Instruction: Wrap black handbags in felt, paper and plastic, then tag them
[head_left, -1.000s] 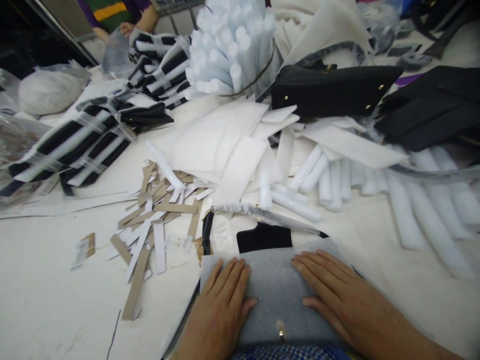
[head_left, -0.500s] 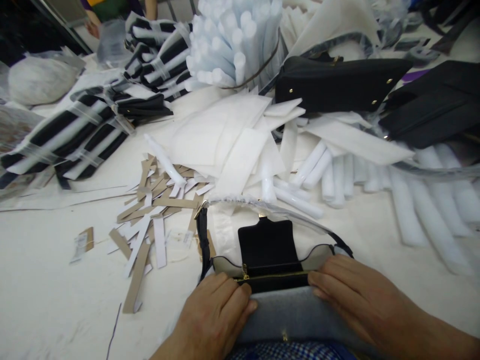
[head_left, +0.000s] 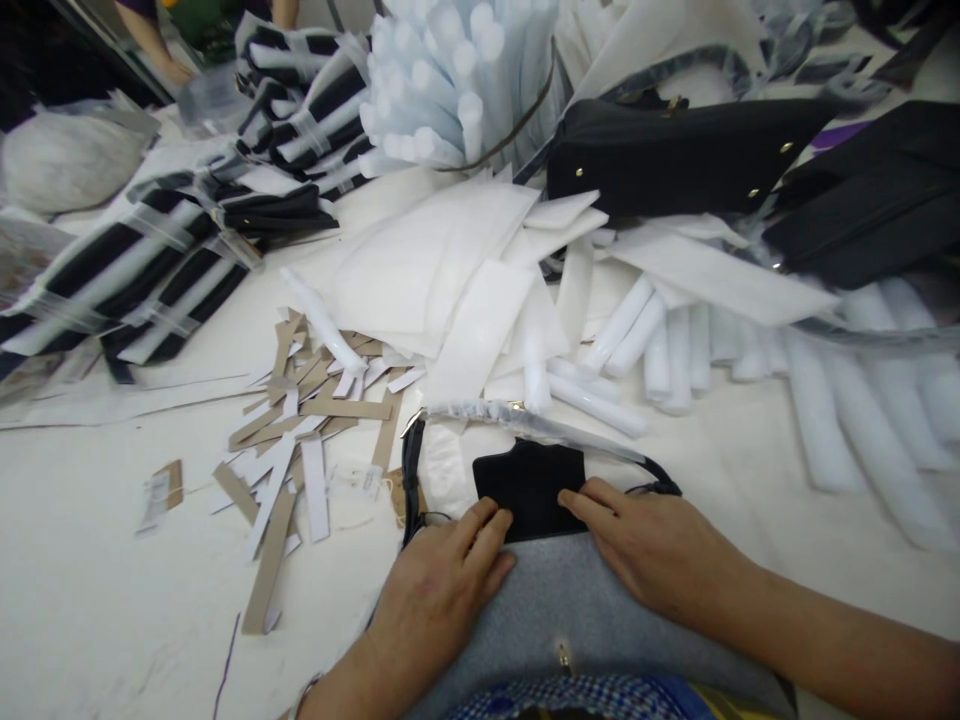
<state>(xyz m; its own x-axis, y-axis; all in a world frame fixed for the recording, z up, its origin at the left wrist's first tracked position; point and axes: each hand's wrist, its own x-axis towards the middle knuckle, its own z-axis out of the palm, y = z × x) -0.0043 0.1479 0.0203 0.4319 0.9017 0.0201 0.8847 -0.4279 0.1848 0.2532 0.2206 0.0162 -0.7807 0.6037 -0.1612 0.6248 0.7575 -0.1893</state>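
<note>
A handbag (head_left: 547, 600) with a grey front panel, a small gold clasp piece and a black flap (head_left: 529, 490) lies close against my body. Its flap is turned back, away from me. My left hand (head_left: 442, 590) grips the top edge of the front panel, fingertips at the flap's left side. On the right side, my right hand (head_left: 645, 545) holds the same edge, its fingertips on the flap. The strap (head_left: 510, 415), partly wrapped in clear plastic, arches behind the flap. The bag's opening and zip are hidden now.
Cardboard and paper strips (head_left: 292, 430) are heaped left of the bag. Beyond it lie white foam sheets (head_left: 420, 260) and white foam rolls (head_left: 825, 420). Black bags (head_left: 682, 155) stand at the back right, wrapped bags (head_left: 165, 270) at the left. A person's arm (head_left: 150, 40) shows far back.
Both hands have moved up and inward along the bag's edge. The front panel has come up over the opening, covering the zip and the light lining that showed before.
</note>
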